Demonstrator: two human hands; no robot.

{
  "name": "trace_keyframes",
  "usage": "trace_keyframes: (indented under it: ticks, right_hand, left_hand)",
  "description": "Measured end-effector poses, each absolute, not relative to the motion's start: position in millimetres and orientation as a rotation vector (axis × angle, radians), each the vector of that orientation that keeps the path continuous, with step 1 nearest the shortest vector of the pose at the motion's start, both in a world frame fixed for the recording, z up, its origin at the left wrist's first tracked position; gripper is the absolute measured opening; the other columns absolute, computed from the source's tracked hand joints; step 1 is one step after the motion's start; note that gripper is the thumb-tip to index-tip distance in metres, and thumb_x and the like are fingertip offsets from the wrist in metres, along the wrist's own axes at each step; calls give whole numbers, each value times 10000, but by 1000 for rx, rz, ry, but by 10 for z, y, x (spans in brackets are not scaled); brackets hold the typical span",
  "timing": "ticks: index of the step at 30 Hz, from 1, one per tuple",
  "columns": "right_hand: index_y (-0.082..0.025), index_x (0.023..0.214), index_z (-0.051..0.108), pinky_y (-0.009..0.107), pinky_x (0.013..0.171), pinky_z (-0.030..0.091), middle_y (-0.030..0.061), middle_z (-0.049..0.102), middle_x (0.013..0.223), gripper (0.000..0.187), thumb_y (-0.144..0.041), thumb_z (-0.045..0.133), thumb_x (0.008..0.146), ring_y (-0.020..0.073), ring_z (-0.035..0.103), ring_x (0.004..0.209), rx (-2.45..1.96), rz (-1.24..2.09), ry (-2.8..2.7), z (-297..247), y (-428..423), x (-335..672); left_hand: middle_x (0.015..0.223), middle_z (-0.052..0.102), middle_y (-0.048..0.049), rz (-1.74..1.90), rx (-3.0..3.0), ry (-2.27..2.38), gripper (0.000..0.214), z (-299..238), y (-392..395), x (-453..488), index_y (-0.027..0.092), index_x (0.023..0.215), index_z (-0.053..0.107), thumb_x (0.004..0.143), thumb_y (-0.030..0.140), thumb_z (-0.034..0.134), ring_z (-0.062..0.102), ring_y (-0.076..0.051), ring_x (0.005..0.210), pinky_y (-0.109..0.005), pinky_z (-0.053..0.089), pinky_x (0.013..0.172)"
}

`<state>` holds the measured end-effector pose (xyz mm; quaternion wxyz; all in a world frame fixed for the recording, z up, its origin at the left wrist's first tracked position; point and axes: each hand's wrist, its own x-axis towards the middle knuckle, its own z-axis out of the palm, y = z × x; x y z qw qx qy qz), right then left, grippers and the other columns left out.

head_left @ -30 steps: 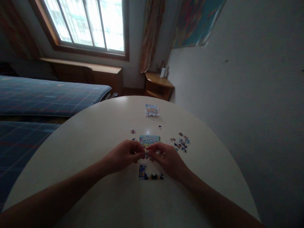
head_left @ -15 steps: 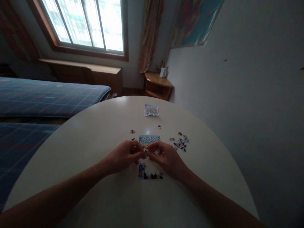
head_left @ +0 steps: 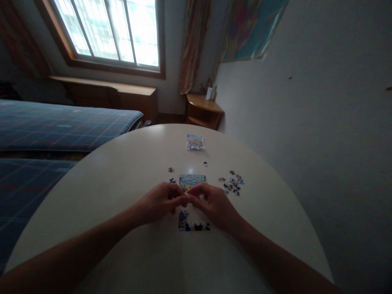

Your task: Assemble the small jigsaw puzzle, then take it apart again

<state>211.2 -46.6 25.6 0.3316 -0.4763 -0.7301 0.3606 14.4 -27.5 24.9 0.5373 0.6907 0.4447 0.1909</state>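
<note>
A partly assembled jigsaw puzzle [head_left: 192, 179] lies on the round white table, with lettering on its light-blue top section. Above its middle, my left hand [head_left: 163, 198] and my right hand [head_left: 212, 202] meet at the fingertips. Both are closed in a pinch on one small puzzle piece, which their fingers almost wholly cover. Below the hands shows the puzzle's dark lower border [head_left: 198, 227], with a gap above it where pale surface is seen. My hands hide the puzzle's middle.
Loose puzzle pieces [head_left: 234, 183] lie heaped to the right. Single pieces sit left of the puzzle [head_left: 170, 169] and beyond it [head_left: 205, 163]. Farther back is a small printed packet [head_left: 195, 142]. A plaid mattress [head_left: 67, 126] stands left of the table [head_left: 122, 163], a wall to the right.
My fingertips have drawn closer together over the puzzle piece, so less of it shows. My left hand has shifted slightly, uncovering more of the loose piece beside the puzzle.
</note>
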Motion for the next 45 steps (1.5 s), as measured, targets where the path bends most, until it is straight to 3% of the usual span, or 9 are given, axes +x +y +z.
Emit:
trace_keyframes:
  ticks: [8, 13, 18, 26, 45]
  right_hand:
    - [-250, 970, 749, 299, 814, 506, 7, 764, 931, 133, -265, 650, 883, 155, 694, 870, -1192, 942, -1968, 194, -465, 2084]
    - [-240, 959, 756, 301, 817, 501, 16, 755, 901, 137, -213, 652, 874, 157, 673, 849, -1160, 784, -2090, 145, -466, 2056]
    - [-259, 975, 763, 311, 830, 481, 14, 746, 859, 144, -223, 680, 863, 170, 644, 858, -1156, 653, -2168, 86, -461, 2053]
    - [-282, 998, 761, 342, 873, 433, -6, 757, 849, 163, -225, 681, 868, 181, 632, 880, -1138, 560, -2260, 71, -441, 2039]
    - [-265, 1023, 737, 416, 950, 391, 46, 712, 1044, 173, -311, 670, 870, 237, 549, 1081, -1142, 395, -2510, 320, -531, 2176]
  left_hand:
    - [679, 658, -27, 329, 1834, 1180, 381, 304, -232, 36, 147, 847, 702, 851, 489, 533, 546, -132, 559, -241, 387, 526]
    - [788, 684, -11, 187, 2073, 1327, 259, 409, -278, -68, 199, 866, 670, 775, 439, 631, 591, -163, 670, -261, 396, 596]
    - [881, 680, -16, 77, 2267, 1465, 308, 437, -420, 0, 222, 901, 629, 701, 446, 695, 612, -209, 770, -292, 385, 626]
    - [888, 673, -29, -19, 2321, 1463, 280, 437, -492, 81, 216, 887, 591, 733, 442, 652, 605, -222, 773, -305, 388, 630]
    - [886, 667, -46, -44, 2286, 1451, 250, 493, -504, 91, 210, 839, 591, 745, 436, 644, 594, -223, 765, -296, 365, 611]
